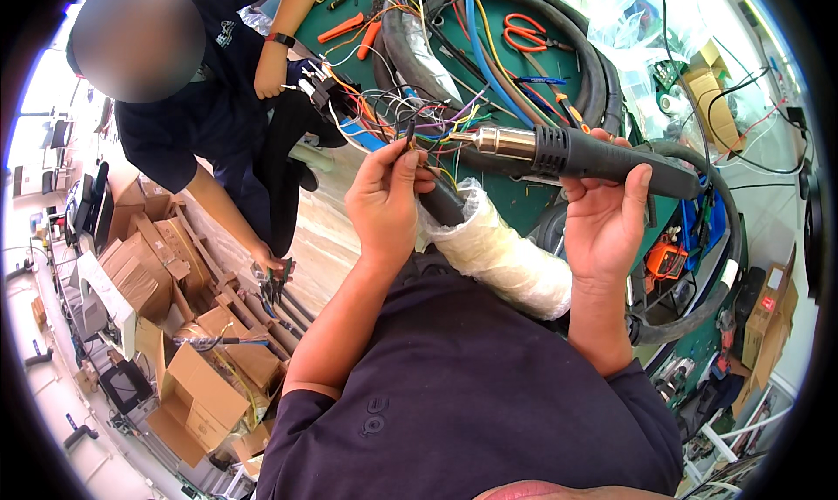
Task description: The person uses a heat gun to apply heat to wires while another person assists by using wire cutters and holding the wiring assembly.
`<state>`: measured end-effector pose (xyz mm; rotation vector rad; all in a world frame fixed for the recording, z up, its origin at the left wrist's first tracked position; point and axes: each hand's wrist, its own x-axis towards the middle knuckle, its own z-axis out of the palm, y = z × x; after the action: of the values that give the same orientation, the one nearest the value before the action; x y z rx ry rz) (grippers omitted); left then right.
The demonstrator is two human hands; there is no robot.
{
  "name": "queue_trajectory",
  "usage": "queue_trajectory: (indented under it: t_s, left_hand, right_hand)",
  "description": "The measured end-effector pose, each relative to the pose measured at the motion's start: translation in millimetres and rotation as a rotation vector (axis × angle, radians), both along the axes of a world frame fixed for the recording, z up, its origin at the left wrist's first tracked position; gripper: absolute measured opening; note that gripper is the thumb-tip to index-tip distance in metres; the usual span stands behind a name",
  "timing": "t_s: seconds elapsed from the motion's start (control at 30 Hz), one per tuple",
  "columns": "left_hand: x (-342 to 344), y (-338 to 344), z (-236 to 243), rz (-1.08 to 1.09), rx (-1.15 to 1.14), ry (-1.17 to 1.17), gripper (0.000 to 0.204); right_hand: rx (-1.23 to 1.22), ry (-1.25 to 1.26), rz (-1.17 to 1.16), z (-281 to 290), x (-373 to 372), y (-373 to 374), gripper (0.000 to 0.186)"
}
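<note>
My left hand [388, 195] is closed, its thumb and fingertips pinching a thin wire with a black sleeve [410, 133] that points upward. A black heat gun [602, 161] with a metal nozzle lies across my right hand [607, 221], which grips it from below. The nozzle tip points left, a short way from the pinched wire. Below my left fingers, a thick black cable [443, 203] comes out of a roll wrapped in clear film [515, 260], which rests between my forearms. Loose coloured wires [436, 120] fan out behind the nozzle.
On the green table [515, 193] lie a thick coiled black cable [602, 72], red-handled scissors [528, 33] and orange-handled tools [342, 27]. At the left, a co-worker [205, 133] holds dark-handled pliers [275, 282]. Cardboard boxes [205, 395] stand on the floor. An orange device [666, 260] sits at the right.
</note>
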<state>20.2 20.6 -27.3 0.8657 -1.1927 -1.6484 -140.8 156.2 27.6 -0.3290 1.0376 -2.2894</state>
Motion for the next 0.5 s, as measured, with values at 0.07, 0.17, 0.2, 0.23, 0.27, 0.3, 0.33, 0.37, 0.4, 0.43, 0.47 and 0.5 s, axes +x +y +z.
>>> queue_trajectory:
  t_s: [0.07, 0.17, 0.2, 0.23, 0.27, 0.3, 0.33, 0.37, 0.4, 0.43, 0.47, 0.5]
  left_hand:
    - [-2, -1, 2, 0.007, 0.01, -0.032, 0.015]
    - [-2, -3, 7, -0.007, 0.049, -0.055, 0.015]
    - [-2, -3, 7, -0.008, 0.059, -0.056, 0.015]
    - [-2, -4, 7, -0.008, 0.069, -0.056, 0.014]
    - [-2, -4, 7, -0.008, 0.07, -0.055, 0.014]
    - [-2, -4, 6, -0.009, 0.071, -0.054, 0.014]
    - [-2, -4, 6, -0.009, 0.071, -0.053, 0.014]
    - [-2, -4, 6, -0.006, 0.079, -0.047, 0.014]
    - [-3, -3, 6, -0.004, 0.087, -0.04, 0.014]
    - [-3, -3, 6, -0.002, 0.094, -0.034, 0.014]
    - [-3, -3, 6, -0.002, 0.096, -0.033, 0.014]
    - [-3, -3, 6, -0.002, 0.098, -0.031, 0.014]
  right_hand:
    - [0.023, 0.019, -0.003, 0, 2, -2, 0.043]
    - [0.038, 0.023, 0.006, 1, 7, -6, 0.042]
    - [0.033, 0.023, 0.017, 0, 9, -8, 0.042]
    - [0.029, 0.022, 0.029, -1, 11, -8, 0.041]
    - [0.022, 0.019, 0.042, -2, 12, -9, 0.041]
    - [0.015, 0.015, 0.055, -4, 13, -9, 0.041]
    - [0.009, 0.011, 0.068, -4, 14, -10, 0.04]
    - [0.014, 0.013, 0.068, -4, 15, -10, 0.04]
    - [0.02, 0.014, 0.069, -3, 16, -11, 0.04]
    - [0.026, 0.016, 0.07, -3, 16, -12, 0.04]
    - [0.023, 0.015, 0.073, -3, 17, -13, 0.04]
    - [0.02, 0.015, 0.076, -3, 17, -13, 0.039]
